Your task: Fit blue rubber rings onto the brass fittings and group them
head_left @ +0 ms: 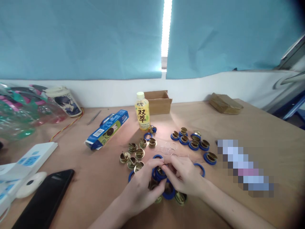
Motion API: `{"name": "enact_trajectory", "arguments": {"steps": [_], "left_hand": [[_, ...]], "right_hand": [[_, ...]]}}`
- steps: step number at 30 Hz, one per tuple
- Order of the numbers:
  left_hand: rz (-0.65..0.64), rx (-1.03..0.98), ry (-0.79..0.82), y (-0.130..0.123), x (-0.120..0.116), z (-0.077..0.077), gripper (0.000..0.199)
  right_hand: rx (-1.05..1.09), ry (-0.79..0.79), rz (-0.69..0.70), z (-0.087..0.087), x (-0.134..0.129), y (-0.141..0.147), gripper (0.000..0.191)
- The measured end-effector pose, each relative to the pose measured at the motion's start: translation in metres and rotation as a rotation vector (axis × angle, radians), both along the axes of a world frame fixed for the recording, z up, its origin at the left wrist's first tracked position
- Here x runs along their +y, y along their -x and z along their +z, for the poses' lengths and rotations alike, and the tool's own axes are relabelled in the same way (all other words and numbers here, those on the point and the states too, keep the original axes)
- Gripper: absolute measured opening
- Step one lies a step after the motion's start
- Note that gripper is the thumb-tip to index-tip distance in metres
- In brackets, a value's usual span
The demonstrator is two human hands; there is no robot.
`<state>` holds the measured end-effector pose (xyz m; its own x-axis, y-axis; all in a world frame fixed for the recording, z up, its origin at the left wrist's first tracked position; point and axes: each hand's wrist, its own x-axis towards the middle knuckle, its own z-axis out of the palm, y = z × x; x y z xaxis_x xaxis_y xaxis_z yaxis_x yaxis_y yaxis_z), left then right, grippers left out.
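Note:
My left hand point(143, 186) is closed around a brass fitting with a blue ring point(159, 172), thumb on the near side and fingers on the far side. Against its top edge, the fingertips of my right hand point(187, 175) are pinched together; whatever is between them is too small to make out. Beneath and around both hands lie loose blue rings point(199, 169) and brass fittings point(181, 197), partly hidden. Several brass fittings without blue rings point(139, 153) sit left of the hands. Thin wire rings point(166, 149) lie just beyond them. To the right stand several fittings with blue rings point(194, 144).
Behind the parts stand a yellow drink bottle point(142, 113) and an open cardboard box point(159, 103). A blue carton point(107, 129), tweezers point(94, 117), a cup point(64, 101) and a black phone point(45, 200) are on the left. A flattened brown package point(225, 103) lies at the back right.

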<state>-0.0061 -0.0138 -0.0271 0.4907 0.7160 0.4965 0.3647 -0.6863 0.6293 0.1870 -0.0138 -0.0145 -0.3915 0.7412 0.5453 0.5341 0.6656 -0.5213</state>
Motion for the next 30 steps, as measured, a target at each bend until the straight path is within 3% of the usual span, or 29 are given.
{"name": "enact_trajectory", "arguments": {"steps": [18, 21, 27, 30], "left_hand": [[0.033, -0.060, 0.004, -0.001, 0.004, -0.003, 0.044], [0.081, -0.038, -0.007, -0.001, 0.007, -0.002, 0.037], [0.116, 0.042, -0.041, 0.000, 0.009, 0.006, 0.018], [0.130, 0.101, -0.025, 0.000, 0.009, 0.009, 0.014]], "right_hand": [[-0.074, -0.032, -0.073, -0.004, 0.007, -0.007, 0.017], [-0.058, -0.029, -0.163, -0.002, 0.011, -0.011, 0.018], [-0.021, -0.004, -0.512, 0.005, 0.027, -0.033, 0.021], [-0.040, -0.005, -0.571, 0.011, 0.034, -0.046, 0.025]]}}
